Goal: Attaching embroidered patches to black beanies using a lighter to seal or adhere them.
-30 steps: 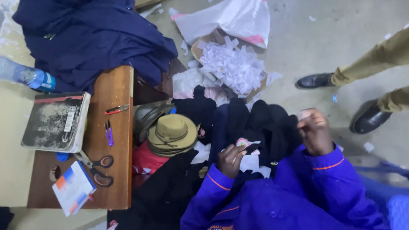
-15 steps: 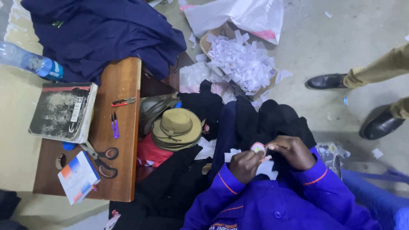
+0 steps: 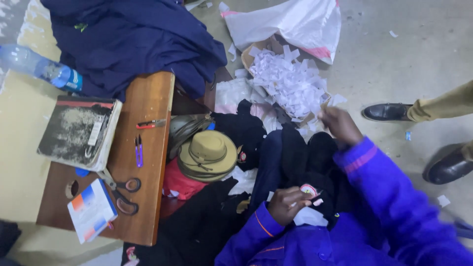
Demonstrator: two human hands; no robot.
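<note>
The round badge [image 3: 309, 190] is held on the dark cloth [image 3: 300, 152] by left hand [image 3: 288, 204] fingers; right hand [image 3: 341, 125] grip cannot be told; paper scraps [image 3: 288, 81] should be dropped gently

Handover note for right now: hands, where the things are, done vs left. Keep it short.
Left hand: in the lap, pinching a round badge and white paper backing against the dark garment.
Right hand: stretched out over the box of white paper scraps; blurred, so whether it holds a scrap I cannot tell.
Scissors, book and small clippers lie untouched on the wooden board; tan hat beside it.
Done: many scraps already in the box.
Left: badge still in hand on the garment.
</note>
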